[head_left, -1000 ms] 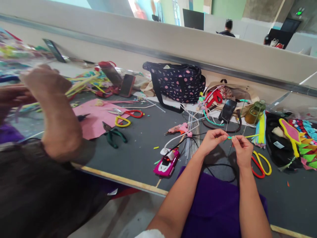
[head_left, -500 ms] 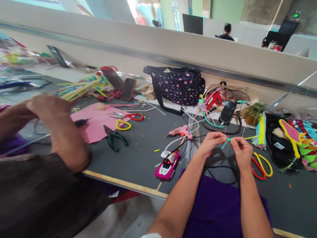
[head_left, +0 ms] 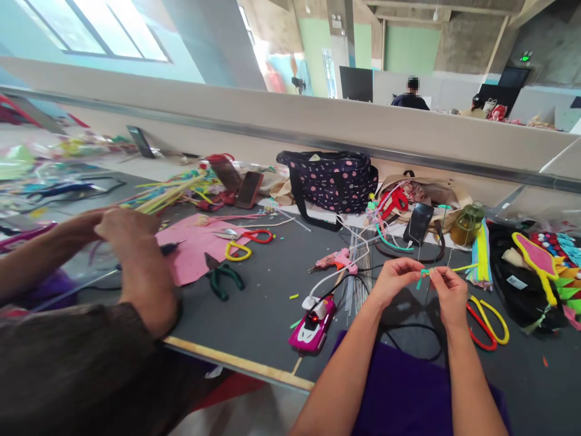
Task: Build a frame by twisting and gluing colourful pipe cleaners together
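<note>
My left hand and my right hand are held close together above the dark table. Both pinch a thin green and yellow pipe cleaner between fingertips; a yellow end sticks out to the right. Below my forearms lies a purple cloth. Red-and-yellow scissors lie just right of my right hand. A pink glue gun and a magenta car-shaped gadget sit left of my left hand.
A co-worker's hands work at the left over a pink sheet. Green pliers, a spotted bag, a phone, a green jar and coloured craft pieces crowd the table. A low wall runs behind.
The co-worker's raised hand has come down to the table at the left. The view has tilted up. My hands have kept pinching the pipe cleaner, whose green end now bends downward.
</note>
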`<action>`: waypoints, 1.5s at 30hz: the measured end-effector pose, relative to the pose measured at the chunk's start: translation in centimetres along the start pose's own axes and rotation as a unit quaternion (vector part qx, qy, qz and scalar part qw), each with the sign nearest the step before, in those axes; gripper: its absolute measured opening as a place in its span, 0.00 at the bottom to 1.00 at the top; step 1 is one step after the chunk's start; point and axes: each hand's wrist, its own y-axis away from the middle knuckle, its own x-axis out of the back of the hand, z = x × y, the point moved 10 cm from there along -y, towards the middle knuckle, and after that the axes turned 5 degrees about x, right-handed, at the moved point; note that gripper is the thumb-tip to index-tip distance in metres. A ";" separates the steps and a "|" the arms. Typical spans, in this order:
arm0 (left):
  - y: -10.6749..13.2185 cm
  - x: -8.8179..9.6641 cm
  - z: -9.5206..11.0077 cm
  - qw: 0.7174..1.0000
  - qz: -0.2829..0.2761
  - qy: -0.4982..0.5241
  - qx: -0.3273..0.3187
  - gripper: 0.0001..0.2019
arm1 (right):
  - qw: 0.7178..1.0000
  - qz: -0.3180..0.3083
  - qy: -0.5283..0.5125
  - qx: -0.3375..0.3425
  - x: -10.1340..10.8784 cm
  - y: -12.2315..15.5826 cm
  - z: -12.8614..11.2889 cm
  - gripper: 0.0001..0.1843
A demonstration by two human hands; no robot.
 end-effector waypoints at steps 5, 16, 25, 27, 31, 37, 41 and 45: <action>0.0 0.0 0.0 1.000 -0.001 0.007 -0.008 0.16 | 1.000 0.003 -0.009 -0.008 0.0 0.1 0.5 0.13; -0.4 0.1 -0.3 1.000 0.002 -0.024 -0.001 0.16 | 0.992 -0.023 0.109 0.063 -0.4 0.3 -0.6 0.13; -0.3 0.4 -1.6 0.997 0.004 0.034 0.063 0.15 | 0.982 -0.051 0.149 0.100 -1.2 0.6 -1.0 0.12; -0.3 0.6 -1.9 0.996 0.014 0.043 0.077 0.15 | 0.981 -0.054 0.153 0.103 -1.3 0.7 -1.1 0.12; -0.4 0.7 -1.8 0.997 0.032 0.032 0.068 0.16 | 0.985 -0.037 0.145 0.087 -0.9 0.5 -0.9 0.13; -0.4 0.6 -1.4 0.999 0.014 0.000 0.052 0.17 | 0.991 -0.018 0.116 0.059 -0.5 0.3 -0.7 0.14; -0.2 0.0 -0.6 0.999 -0.015 0.006 0.030 0.14 | 0.997 -0.006 0.070 0.025 -0.2 0.1 -0.1 0.15; -0.1 -0.6 0.1 1.000 -0.029 0.003 0.000 0.13 | 1.000 0.007 0.015 -0.003 0.1 -0.1 0.7 0.15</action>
